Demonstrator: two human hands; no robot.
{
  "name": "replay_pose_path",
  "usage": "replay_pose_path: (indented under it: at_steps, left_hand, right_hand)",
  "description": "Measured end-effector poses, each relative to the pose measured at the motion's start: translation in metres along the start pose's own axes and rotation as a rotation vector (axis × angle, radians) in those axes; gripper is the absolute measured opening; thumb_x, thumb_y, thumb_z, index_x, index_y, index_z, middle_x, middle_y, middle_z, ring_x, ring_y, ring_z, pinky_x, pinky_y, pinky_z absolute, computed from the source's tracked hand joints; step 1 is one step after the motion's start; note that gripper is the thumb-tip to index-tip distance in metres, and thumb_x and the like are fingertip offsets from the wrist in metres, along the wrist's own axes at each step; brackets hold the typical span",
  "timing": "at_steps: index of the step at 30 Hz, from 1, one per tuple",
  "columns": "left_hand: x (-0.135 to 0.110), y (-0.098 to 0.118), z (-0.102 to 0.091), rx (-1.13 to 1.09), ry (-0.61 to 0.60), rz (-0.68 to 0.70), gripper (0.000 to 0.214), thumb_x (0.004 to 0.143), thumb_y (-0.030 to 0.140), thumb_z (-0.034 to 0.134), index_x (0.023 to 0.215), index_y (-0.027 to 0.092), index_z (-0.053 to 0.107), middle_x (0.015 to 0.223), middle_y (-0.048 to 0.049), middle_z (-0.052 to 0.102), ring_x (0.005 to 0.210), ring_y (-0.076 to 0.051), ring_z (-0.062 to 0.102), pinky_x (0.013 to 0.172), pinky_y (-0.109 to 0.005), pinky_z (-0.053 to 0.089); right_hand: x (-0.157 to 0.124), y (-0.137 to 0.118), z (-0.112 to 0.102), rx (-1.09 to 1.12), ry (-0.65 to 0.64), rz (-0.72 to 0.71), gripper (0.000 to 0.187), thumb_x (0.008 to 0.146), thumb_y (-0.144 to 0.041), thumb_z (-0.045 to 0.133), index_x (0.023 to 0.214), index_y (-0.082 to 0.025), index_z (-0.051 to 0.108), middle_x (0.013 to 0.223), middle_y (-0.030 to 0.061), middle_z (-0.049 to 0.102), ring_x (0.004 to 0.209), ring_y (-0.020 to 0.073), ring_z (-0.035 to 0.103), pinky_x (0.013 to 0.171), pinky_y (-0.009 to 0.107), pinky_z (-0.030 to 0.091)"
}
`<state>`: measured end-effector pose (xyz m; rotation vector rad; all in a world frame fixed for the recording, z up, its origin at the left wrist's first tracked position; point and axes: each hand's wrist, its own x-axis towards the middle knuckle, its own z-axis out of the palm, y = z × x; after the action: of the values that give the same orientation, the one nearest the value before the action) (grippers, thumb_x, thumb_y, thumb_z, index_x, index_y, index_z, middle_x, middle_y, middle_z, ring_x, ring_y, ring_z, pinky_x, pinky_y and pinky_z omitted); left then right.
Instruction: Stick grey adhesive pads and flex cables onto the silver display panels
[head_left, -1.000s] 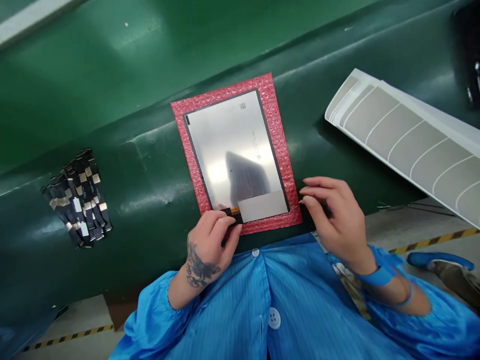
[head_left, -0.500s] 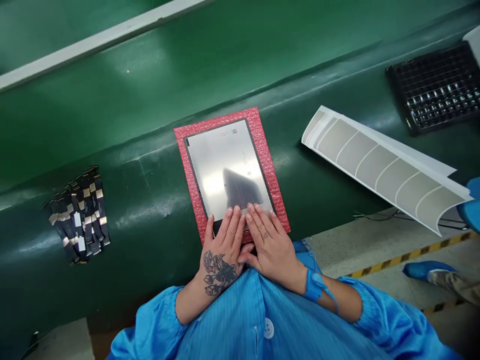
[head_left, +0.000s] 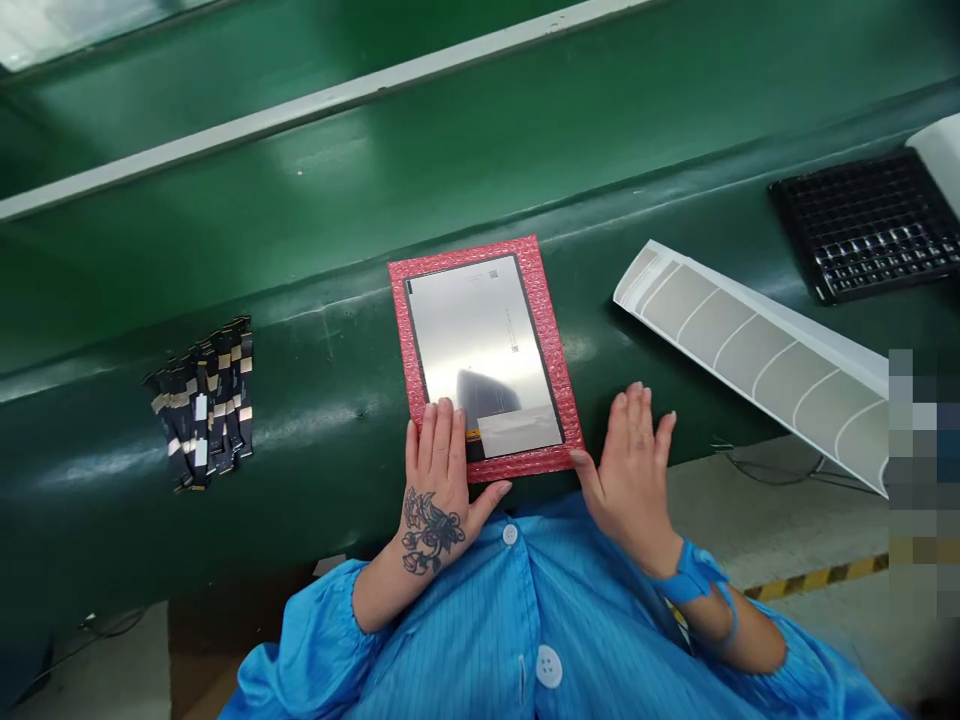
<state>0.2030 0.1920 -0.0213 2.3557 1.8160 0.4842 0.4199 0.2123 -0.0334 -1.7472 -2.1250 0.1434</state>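
A silvery display panel [head_left: 480, 340] lies face down on a red bubble-wrap sheet [head_left: 547, 330] on the green bench [head_left: 337, 230]. A grey rectangular patch [head_left: 519, 430] and an orange flex tab [head_left: 472, 434] sit at the panel's near edge. My left hand [head_left: 439, 470] lies flat with fingers on the panel's near-left corner. My right hand [head_left: 634, 460] rests flat on the bench just right of the red sheet, its thumb touching the sheet's near-right corner. Neither hand holds anything.
A pile of black flex cables [head_left: 202, 400] lies on the bench at the left. A long white sheet of grey stickers [head_left: 750, 350] hangs over the bench edge at the right. A black grid tray [head_left: 870, 220] stands far right.
Both hands were pressed together on the panel's near edge. The right hand has slid off to the right onto the bench, uncovering the grey patch; the left stays on the panel.
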Motion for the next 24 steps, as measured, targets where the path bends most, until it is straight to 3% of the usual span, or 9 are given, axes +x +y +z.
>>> replay_pose_path:
  at_steps: [2, 7, 11, 15, 20, 24]
  left_hand:
    - [-0.004, -0.006, -0.004, 0.019, -0.012, -0.046, 0.091, 0.086, 0.057, 0.050, 0.151, 0.007, 0.009, 0.150, -0.0254, 0.030, 0.143, -0.036, 0.019, 0.114, -0.057, 0.019]
    - [-0.011, -0.017, -0.008, 0.086, -0.064, -0.006, 0.082, 0.090, 0.055, 0.044, 0.148, 0.003, 0.019, 0.147, -0.0244, 0.037, 0.143, -0.032, 0.025, 0.114, -0.048, 0.022]
    - [-0.010, -0.016, -0.006, 0.136, -0.045, -0.002, 0.081, 0.091, 0.058, 0.036, 0.146, 0.000, 0.024, 0.147, -0.0240, 0.038, 0.143, -0.031, 0.025, 0.115, -0.047, 0.020]
    - [-0.010, -0.013, -0.007, 0.142, -0.043, 0.000, 0.079, 0.092, 0.059, 0.031, 0.143, -0.002, 0.031, 0.147, -0.0224, 0.038, 0.144, -0.030, 0.021, 0.116, -0.045, 0.018]
    - [-0.012, -0.015, -0.009, 0.163, -0.098, -0.020, 0.084, 0.089, 0.065, 0.032, 0.144, 0.002, 0.030, 0.152, -0.0174, 0.032, 0.146, -0.027, 0.013, 0.118, -0.043, 0.018]
    - [-0.012, -0.015, -0.011, 0.155, -0.113, -0.043, 0.084, 0.089, 0.065, 0.033, 0.145, 0.003, 0.030, 0.153, -0.0158, 0.028, 0.147, -0.026, 0.011, 0.119, -0.043, 0.017]
  right_hand:
    - [0.002, -0.009, 0.002, 0.044, 0.006, -0.053, 0.076, 0.095, -0.047, 0.035, 0.152, -0.013, -0.003, 0.157, 0.0194, 0.010, 0.143, 0.0392, 0.018, 0.108, 0.071, 0.020]
    - [0.010, -0.043, 0.015, 0.063, -0.154, -0.364, 0.073, 0.095, -0.048, 0.035, 0.151, -0.009, 0.010, 0.150, 0.0214, 0.033, 0.138, 0.0338, 0.034, 0.113, 0.062, 0.018]
    - [0.019, -0.053, 0.021, 0.006, -0.177, -0.455, 0.077, 0.095, -0.050, 0.032, 0.151, -0.003, 0.007, 0.149, 0.0223, 0.034, 0.139, 0.0321, 0.032, 0.114, 0.057, 0.016]
    - [0.026, -0.056, 0.020, 0.009, -0.180, -0.490, 0.084, 0.093, -0.053, 0.034, 0.151, -0.003, -0.001, 0.145, 0.0253, 0.039, 0.133, 0.0374, 0.041, 0.111, 0.057, 0.021]
    - [0.020, -0.046, 0.019, 0.017, -0.111, -0.577, 0.072, 0.093, -0.040, 0.034, 0.152, -0.010, 0.008, 0.134, 0.0217, 0.054, 0.120, 0.0403, 0.054, 0.098, 0.060, 0.035]
    - [0.007, -0.032, 0.017, 0.004, -0.090, -0.625, 0.073, 0.088, -0.032, 0.039, 0.153, -0.015, 0.010, 0.125, 0.0223, 0.060, 0.108, 0.0413, 0.061, 0.085, 0.062, 0.042]
